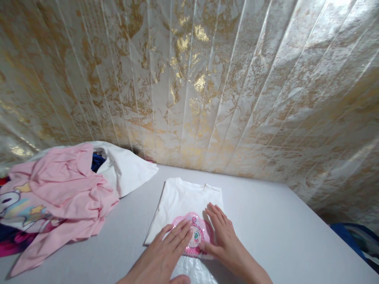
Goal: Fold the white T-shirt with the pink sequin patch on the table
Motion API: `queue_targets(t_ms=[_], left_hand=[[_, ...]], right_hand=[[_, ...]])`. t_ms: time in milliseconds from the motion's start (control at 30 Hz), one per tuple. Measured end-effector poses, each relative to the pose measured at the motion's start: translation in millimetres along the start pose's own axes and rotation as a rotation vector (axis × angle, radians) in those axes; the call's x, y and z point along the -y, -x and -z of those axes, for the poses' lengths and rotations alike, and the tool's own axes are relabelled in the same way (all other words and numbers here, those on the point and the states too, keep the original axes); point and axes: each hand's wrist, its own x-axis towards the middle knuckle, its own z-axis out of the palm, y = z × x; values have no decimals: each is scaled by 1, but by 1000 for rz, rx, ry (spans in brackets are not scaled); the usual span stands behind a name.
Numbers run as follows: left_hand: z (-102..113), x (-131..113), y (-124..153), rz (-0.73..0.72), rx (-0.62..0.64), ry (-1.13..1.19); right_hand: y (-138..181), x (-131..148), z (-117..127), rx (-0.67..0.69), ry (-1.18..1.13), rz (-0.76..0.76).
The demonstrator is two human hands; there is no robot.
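A white T-shirt lies folded into a neat rectangle on the table, its neckline toward the far side. Its front carries a pink sequined cartoon print, partly covered by my fingers. My left hand rests flat over the print's left part, fingers stretched out. On the print's right edge lies my right hand, fingers extended and thumb spread toward the middle. Neither hand grips anything. Below the shirt's near edge, a shiny clear plastic sheet shows between my wrists.
To the left is a heap of clothes: a pink long-sleeved top with a cartoon print and a white garment. The pale tabletop extends right. Gold-patterned shiny curtain hangs behind it. Something blue sits beyond the right edge.
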Motion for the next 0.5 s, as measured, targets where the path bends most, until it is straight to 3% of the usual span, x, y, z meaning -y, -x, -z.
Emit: queue_targets(t_ms=[67, 200, 400, 500], left_hand=[[6, -3, 1, 35, 32, 2], [13, -7, 2, 79, 61, 31], [14, -6, 5, 130, 22, 42], [16, -6, 6, 165, 6, 43]], right_hand=[[0, 4, 1, 35, 24, -16], [-6, 4, 0, -50, 71, -86], [-2, 16, -3, 33, 8, 65], [-9, 19, -7, 13, 56, -5]])
